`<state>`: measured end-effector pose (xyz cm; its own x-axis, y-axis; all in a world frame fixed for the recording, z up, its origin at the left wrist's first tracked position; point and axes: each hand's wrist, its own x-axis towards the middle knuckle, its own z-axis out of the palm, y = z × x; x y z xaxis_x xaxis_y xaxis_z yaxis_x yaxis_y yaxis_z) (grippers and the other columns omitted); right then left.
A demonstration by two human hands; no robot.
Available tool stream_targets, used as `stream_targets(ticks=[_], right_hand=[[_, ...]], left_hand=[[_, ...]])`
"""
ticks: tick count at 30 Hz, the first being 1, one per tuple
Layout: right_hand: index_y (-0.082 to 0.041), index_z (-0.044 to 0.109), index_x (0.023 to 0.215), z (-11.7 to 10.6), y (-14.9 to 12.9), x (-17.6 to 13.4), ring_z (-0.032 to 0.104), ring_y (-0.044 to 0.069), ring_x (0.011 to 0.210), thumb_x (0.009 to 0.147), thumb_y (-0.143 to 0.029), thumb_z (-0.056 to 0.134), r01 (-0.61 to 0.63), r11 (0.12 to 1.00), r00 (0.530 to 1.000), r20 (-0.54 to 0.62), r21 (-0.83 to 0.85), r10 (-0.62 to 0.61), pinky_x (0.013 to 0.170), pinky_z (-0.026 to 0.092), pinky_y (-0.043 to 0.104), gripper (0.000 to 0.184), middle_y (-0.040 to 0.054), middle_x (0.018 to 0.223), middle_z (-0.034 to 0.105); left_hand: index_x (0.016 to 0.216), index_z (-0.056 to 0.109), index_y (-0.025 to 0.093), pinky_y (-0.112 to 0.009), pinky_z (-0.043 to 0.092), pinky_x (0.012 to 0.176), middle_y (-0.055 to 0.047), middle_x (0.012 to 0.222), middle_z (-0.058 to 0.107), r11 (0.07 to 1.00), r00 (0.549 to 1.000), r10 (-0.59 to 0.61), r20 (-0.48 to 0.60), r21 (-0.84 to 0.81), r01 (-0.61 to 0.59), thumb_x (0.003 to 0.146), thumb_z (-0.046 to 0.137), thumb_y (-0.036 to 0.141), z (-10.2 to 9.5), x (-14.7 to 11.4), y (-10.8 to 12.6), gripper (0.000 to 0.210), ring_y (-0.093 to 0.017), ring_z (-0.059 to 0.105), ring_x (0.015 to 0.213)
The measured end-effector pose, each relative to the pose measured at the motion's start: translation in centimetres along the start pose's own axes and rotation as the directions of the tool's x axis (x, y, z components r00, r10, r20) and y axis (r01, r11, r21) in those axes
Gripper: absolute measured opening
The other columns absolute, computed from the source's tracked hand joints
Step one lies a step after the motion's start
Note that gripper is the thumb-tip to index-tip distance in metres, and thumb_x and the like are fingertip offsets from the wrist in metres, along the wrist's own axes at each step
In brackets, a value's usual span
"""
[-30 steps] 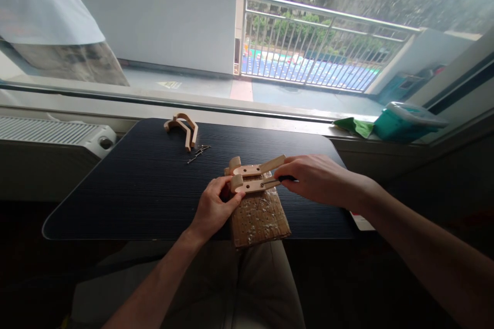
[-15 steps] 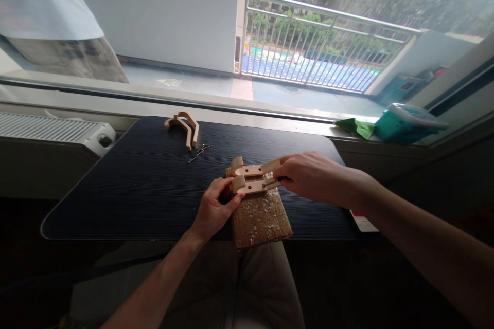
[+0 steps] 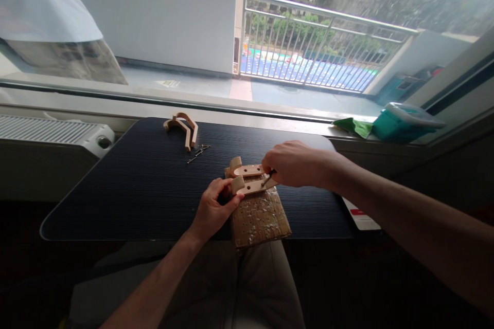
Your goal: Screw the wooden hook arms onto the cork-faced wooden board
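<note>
Two curved wooden pieces with drilled holes lie side by side on a tape-wrapped brown cardboard block (image 3: pixel 262 218). The far wooden piece (image 3: pixel 252 169) is partly behind my right hand (image 3: pixel 295 163). My left hand (image 3: pixel 216 203) pinches the rounded end of the near wooden piece (image 3: pixel 252 187), thumb in front. In my right hand is a screwdriver (image 3: pixel 267 180) with a dark handle, mostly covered by the fingers. Its metal shaft slants down, and the tip meets a hole in the near piece.
Two more bent wooden pieces (image 3: pixel 189 131) rest at the back of the dark table (image 3: pixel 135 190), with several loose screws (image 3: pixel 198 153) beside them. A white and red card-like item (image 3: pixel 363 216) lies under my right forearm. A teal box (image 3: pixel 405 122) and green cloth (image 3: pixel 354 126) are on the sill. Outside stands a person (image 3: pixel 50 10).
My right hand has moved left and away from me, toward the block. The screwdriver now stands steeper over the hole. My left hand keeps its hold.
</note>
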<state>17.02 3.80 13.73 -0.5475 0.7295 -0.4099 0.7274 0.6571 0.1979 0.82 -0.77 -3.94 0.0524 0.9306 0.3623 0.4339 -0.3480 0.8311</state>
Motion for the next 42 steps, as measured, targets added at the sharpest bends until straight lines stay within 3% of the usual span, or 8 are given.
stream_targets(ticks=[7,12,19,22,27,34,39,42], right_hand=[[-0.020,0.068,0.097,0.0,0.1,-0.5,0.057,0.015,0.070,0.069,-0.015,0.052,-0.029,0.999,1.000,-0.010,0.040,0.030,0.054,0.030,0.026,0.032,0.0058,0.085,0.068],[-0.016,0.068,0.081,0.2,0.2,-0.7,0.056,0.014,0.070,0.072,-0.010,0.048,-0.001,1.000,0.999,-0.034,0.019,0.002,0.056,0.031,0.026,0.023,0.0069,0.081,0.067],[-0.017,0.068,0.077,0.3,0.2,-0.3,0.053,0.013,0.061,0.072,-0.013,0.049,-0.030,0.999,0.999,-0.030,-0.024,0.030,0.052,0.029,0.026,0.020,0.0063,0.073,0.066],[-0.017,0.068,0.078,0.2,0.3,-0.5,0.053,0.013,0.060,0.074,-0.017,0.049,-0.048,0.999,0.999,-0.022,-0.015,0.048,0.051,0.028,0.026,0.020,0.0060,0.070,0.065],[-0.020,0.069,0.092,0.0,0.3,-1.1,0.057,0.016,0.071,0.071,-0.013,0.051,-0.030,0.999,0.999,-0.018,0.033,0.030,0.056,0.033,0.027,0.029,0.0064,0.085,0.067],[-0.014,0.068,0.083,-0.4,-0.3,-0.9,0.057,0.014,0.070,0.076,-0.010,0.046,0.012,1.000,0.998,-0.060,-0.001,-0.012,0.058,0.033,0.026,0.024,0.0084,0.085,0.066],[-0.014,0.068,0.080,-0.1,-0.3,-0.5,0.056,0.015,0.064,0.081,-0.017,0.042,-0.048,0.999,0.997,-0.062,-0.025,0.047,0.053,0.029,0.027,0.026,0.0086,0.075,0.066],[-0.016,0.067,0.088,0.0,-0.1,-0.7,0.056,0.016,0.068,0.078,-0.020,0.047,-0.062,0.998,0.996,-0.067,0.003,0.062,0.053,0.028,0.026,0.022,0.0077,0.080,0.067]], left_hand=[[0.094,0.058,0.019,-0.024,0.042,0.066,0.002,0.073,0.049,1.000,1.000,0.007,0.000,0.003,-0.007,0.076,0.060,0.031,0.0,-0.1,-0.1,0.022,-0.011,0.047,0.068],[0.093,0.058,0.019,-0.024,0.042,0.065,0.002,0.073,0.048,1.000,1.000,0.002,0.001,-0.012,-0.002,0.076,0.060,0.031,-0.1,-0.1,-0.1,0.022,-0.011,0.047,0.068],[0.094,0.060,0.020,-0.024,0.043,0.066,0.002,0.072,0.048,0.999,1.000,0.004,-0.005,-0.035,-0.004,0.075,0.061,0.032,0.0,0.0,-0.2,0.023,-0.011,0.048,0.069],[0.093,0.060,0.020,-0.024,0.043,0.067,0.002,0.072,0.047,0.999,1.000,0.010,-0.009,-0.034,-0.010,0.075,0.061,0.033,0.0,0.0,-0.2,0.022,-0.011,0.048,0.069],[0.094,0.059,0.019,-0.024,0.043,0.066,0.002,0.074,0.050,1.000,1.000,-0.008,-0.009,-0.029,0.008,0.076,0.061,0.032,0.0,-0.1,-0.1,0.023,-0.011,0.048,0.069],[0.095,0.058,0.019,-0.026,0.044,0.069,0.001,0.077,0.052,0.999,0.999,-0.034,-0.015,-0.023,0.033,0.075,0.061,0.033,0.1,-0.1,-0.2,0.025,-0.012,0.049,0.072],[0.095,0.058,0.019,-0.024,0.044,0.067,0.001,0.076,0.051,0.999,1.000,-0.025,-0.011,-0.041,0.024,0.075,0.061,0.032,0.0,-0.1,-0.2,0.024,-0.012,0.049,0.071],[0.096,0.058,0.019,-0.024,0.043,0.067,0.002,0.075,0.050,0.999,1.000,-0.021,-0.012,-0.043,0.021,0.076,0.061,0.032,0.1,-0.1,-0.3,0.024,-0.011,0.049,0.070]])
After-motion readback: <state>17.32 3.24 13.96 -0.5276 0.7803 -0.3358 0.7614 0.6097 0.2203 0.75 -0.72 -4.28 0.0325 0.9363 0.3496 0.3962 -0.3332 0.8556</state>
